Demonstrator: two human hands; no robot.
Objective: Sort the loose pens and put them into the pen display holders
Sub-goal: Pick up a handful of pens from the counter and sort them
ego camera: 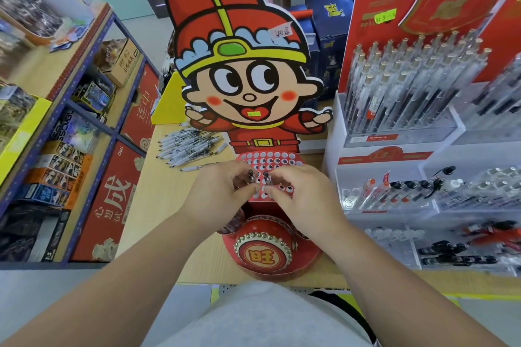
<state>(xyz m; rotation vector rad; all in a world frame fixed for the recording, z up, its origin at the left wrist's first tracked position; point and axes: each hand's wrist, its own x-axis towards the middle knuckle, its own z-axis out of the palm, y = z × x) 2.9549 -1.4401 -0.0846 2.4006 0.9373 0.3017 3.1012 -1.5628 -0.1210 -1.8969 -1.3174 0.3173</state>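
My left hand and right hand are in at the centre of the frame, close together, fingertips nearly meeting. The left hand pinches the left pen, and the right hand pinches the right pen. That's two pens, one per hand, side by side and just apart. Each runs up and down the frame, its dark upper end pointing toward the top edge. The lower ends are hidden behind my fingers, so I can't tell whether either tip sits in a hole.

Both pens are right over the red hole panel, the grid of white-ringed holes at the foot of the cartoon figure. My hands cover its lower rows. Below my wrists, lower centre, sits one red drum with a ring of gold studs.

Centre-left, the pile of loose pens lies on the wooden table. They have white barrels, mostly lie across the frame, and are too tangled to count. One stray pen lies apart just below the pile, near my left knuckles.

On the right, a clear rack holds rows of pens leaning toward the upper right, with clear trays beneath it. Far left, a blue-framed shelf is stacked with boxes.
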